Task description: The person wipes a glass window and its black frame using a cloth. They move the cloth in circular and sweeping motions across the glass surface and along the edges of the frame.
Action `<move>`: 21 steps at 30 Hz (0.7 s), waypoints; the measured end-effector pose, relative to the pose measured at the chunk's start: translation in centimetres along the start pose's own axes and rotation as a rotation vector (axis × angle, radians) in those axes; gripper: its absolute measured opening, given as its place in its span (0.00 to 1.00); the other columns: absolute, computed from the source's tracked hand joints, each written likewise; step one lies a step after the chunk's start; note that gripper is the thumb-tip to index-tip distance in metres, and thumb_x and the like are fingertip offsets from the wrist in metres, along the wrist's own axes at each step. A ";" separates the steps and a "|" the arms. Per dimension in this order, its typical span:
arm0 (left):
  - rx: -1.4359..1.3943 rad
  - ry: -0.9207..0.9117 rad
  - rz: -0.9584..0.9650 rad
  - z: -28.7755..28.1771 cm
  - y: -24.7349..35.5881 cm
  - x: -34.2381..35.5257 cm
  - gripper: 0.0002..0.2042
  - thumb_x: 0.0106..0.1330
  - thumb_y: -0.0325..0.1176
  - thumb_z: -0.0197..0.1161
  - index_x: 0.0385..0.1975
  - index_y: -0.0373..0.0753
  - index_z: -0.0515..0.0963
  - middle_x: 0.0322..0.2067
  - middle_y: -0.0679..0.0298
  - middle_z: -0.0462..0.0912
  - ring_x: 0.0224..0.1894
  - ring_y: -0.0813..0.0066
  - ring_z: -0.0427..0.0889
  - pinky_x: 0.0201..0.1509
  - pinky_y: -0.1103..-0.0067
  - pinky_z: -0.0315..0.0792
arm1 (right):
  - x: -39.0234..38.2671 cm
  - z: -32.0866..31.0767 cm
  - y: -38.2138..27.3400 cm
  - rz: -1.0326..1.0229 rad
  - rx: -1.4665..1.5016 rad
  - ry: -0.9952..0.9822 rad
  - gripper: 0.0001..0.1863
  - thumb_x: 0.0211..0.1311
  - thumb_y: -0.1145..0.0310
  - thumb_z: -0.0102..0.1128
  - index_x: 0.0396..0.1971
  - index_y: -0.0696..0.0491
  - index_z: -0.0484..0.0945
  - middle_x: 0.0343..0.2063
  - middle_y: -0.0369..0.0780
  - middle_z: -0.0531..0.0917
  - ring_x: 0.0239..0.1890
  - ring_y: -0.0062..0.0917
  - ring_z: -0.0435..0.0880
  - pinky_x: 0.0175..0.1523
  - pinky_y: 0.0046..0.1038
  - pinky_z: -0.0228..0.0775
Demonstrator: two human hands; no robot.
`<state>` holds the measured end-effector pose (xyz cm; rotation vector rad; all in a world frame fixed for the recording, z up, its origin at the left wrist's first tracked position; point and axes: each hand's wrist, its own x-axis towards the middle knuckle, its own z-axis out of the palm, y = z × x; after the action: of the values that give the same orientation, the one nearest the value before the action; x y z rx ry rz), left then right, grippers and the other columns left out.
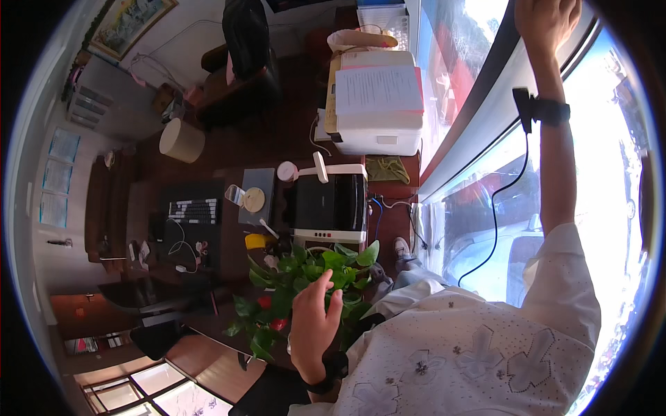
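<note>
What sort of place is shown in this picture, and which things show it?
Most likely an office. A keyboard, what seems to be a white printer with a sheet of paper on top, and a dark armchair suggest it.

The dark desk (234,243) carries a black mat (208,234), a flat grey panel (257,179) and a leafy plant (336,261).

No text legible. Paper (378,90) on white machine (378,137): printed lines too small to read. Wall sheets (57,175): blurred. Keyboard (194,211): key marks indistinct.
</note>
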<state>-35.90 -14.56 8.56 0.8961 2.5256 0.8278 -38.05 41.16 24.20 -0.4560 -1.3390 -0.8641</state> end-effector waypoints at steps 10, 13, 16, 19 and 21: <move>0.104 -0.256 0.080 2.3 0.3 3.7 0.20 0.71 0.40 0.57 0.58 0.37 0.72 0.47 0.52 0.81 0.49 0.52 0.80 0.54 0.66 0.73 | -13.6 -3.3 -1.6 0.226 0.214 -0.094 0.38 0.62 0.57 0.57 0.64 0.70 0.60 0.64 0.63 0.62 0.67 0.60 0.56 0.69 0.57 0.49; -0.071 -0.507 -0.143 4.8 -0.1 9.1 0.21 0.70 0.43 0.58 0.56 0.36 0.74 0.47 0.51 0.82 0.52 0.54 0.79 0.59 0.67 0.69 | -14.9 -3.3 -1.7 0.219 0.243 -0.091 0.36 0.63 0.60 0.55 0.64 0.69 0.60 0.64 0.62 0.61 0.67 0.59 0.56 0.69 0.58 0.47; 0.237 -0.421 -0.249 9.6 -4.2 14.5 0.31 0.70 0.52 0.53 0.64 0.34 0.66 0.66 0.49 0.65 0.67 0.52 0.67 0.69 0.62 0.61 | -13.6 -3.2 -0.8 0.113 0.161 -0.061 0.33 0.67 0.70 0.48 0.71 0.59 0.55 0.68 0.59 0.59 0.69 0.57 0.57 0.71 0.56 0.47; 0.405 -0.130 -0.326 13.3 -8.4 18.1 0.36 0.70 0.54 0.51 0.70 0.33 0.56 0.71 0.47 0.54 0.72 0.49 0.56 0.72 0.54 0.54 | -14.6 -2.3 0.9 0.036 0.165 0.009 0.31 0.69 0.68 0.45 0.71 0.60 0.56 0.67 0.58 0.61 0.69 0.56 0.59 0.71 0.57 0.47; 0.462 -0.090 -0.395 13.6 -11.5 18.4 0.39 0.70 0.57 0.48 0.72 0.34 0.51 0.72 0.46 0.51 0.73 0.50 0.54 0.71 0.51 0.55 | -14.6 -2.5 -1.5 0.092 0.195 -0.008 0.30 0.69 0.68 0.45 0.70 0.59 0.57 0.67 0.57 0.62 0.70 0.56 0.58 0.72 0.57 0.46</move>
<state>-48.38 -4.12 -11.25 0.5042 2.7239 0.0822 -37.45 42.46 9.38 -0.3661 -1.3835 -0.6495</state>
